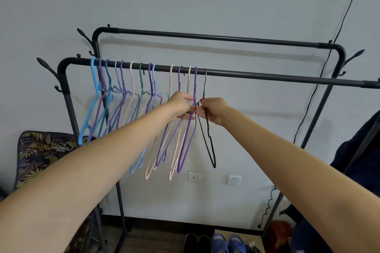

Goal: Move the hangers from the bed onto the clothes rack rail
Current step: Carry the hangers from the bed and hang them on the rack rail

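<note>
Black wire hanger hung hooked on the near rail, long axis dropping below the right hand, whose grip pinched its neck; the left hand pinched the purple hanger just left.

Two white wall sockets sit side by side on a pale wall; a black cable trails down at right, with black shoes beside blue slippers on the floor and a floral-print cushion at left.

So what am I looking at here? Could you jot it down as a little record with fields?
place: black clothes rack against a pale wall
front rail: a row of coloured hangers, black hanger last on the right
back rail: bare
left hand: holds a purple hanger
right hand: fingers pinch the black hanger
floor: shoes under the rack
</note>
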